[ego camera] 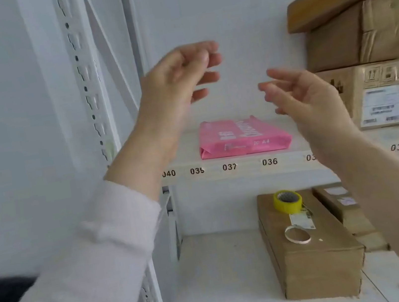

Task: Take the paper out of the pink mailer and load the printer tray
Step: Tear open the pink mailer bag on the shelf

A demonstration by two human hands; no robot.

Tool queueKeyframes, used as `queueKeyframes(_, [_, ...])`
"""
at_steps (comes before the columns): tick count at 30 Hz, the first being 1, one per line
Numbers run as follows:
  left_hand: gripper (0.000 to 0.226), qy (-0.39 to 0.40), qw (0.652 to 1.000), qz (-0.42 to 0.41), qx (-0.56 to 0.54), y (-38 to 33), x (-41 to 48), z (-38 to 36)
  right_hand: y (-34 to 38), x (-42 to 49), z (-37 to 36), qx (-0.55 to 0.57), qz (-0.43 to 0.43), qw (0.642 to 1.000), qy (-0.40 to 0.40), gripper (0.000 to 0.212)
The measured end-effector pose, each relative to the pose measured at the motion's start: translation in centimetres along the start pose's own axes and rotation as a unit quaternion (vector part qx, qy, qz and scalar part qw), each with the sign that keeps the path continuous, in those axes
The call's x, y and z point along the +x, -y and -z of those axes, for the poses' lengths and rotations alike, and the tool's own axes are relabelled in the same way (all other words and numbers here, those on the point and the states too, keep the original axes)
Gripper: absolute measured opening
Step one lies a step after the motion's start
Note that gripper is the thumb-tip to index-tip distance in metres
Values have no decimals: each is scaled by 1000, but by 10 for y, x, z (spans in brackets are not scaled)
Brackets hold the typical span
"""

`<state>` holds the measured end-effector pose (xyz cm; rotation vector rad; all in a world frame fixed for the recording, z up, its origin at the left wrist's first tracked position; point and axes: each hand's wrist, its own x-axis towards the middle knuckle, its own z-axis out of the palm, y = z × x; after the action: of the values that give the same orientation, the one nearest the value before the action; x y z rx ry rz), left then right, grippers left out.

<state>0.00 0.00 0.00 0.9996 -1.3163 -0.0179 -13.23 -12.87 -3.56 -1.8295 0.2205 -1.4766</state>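
A pink mailer (242,136) marked A4 lies flat on the upper shelf (247,165), above the labels 037 and 036. My left hand (177,83) is raised above and to the left of it, fingers curled and apart, holding nothing. To the mailer's upper right my right hand (300,98) hovers, also empty with fingers spread. Neither hand touches the mailer. No printer or tray is in view.
Stacked cardboard boxes (369,40) fill the upper shelf's right side. On the lower shelf a long brown box (314,258) carries a yellow tape roll (288,200) and a thin white ring (297,234). A perforated white shelf post (93,115) stands at the left.
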Motion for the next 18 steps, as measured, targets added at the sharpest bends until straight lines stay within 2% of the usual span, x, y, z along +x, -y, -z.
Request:
queueKeyframes(4, [18,17,994,69,79,76,1,4,-58,10,-22,-68,-36,997,23,23])
queueKeyframes(7, [20,25,986,76,146,123,2,6,-99,15,-35,-126,-38,990,57,26])
queueKeyframes(11, [20,62,955,81,278,174,7,10,-141,26,-41,-238,24,963,125,21])
queueKeyframes(15, [25,115,904,-23,410,203,15,20,-165,43,-36,-325,172,912,184,23])
queueKeyframes(18, [28,150,872,-80,460,209,23,27,-174,53,-35,-331,226,894,201,24])
